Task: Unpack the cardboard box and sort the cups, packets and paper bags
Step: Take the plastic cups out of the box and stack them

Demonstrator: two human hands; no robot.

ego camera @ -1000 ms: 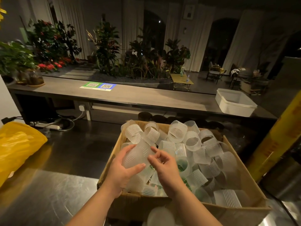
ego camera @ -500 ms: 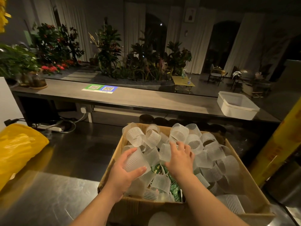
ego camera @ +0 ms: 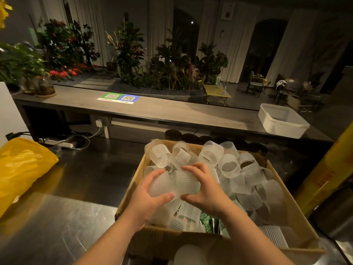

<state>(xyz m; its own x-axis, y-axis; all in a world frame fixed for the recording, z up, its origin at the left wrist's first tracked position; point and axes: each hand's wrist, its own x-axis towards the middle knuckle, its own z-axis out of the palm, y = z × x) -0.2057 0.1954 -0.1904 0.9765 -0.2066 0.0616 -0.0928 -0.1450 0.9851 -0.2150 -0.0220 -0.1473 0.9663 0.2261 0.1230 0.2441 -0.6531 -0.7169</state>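
Note:
An open cardboard box (ego camera: 298, 234) stands on the steel counter, filled with several frosted ribbed plastic cups (ego camera: 229, 167). My left hand (ego camera: 147, 201) grips one cup (ego camera: 162, 185) over the box's left side. My right hand (ego camera: 206, 190) grips a second cup (ego camera: 186, 181) right beside it, the two cups touching mouth to side. Green printed packets (ego camera: 207, 219) show low in the box under the cups. No paper bags are visible.
A yellow plastic bag (ego camera: 21, 169) lies at the counter's left edge. Behind runs a long grey bench (ego camera: 172, 113) with a white tub (ego camera: 282, 121) at its right and a QR-code sign (ego camera: 118, 98). A yellow column (ego camera: 328, 175) stands close on the right.
My right hand came back from the far cups with a cup in its grip and brought it against the cup in my left hand, which rose slightly.

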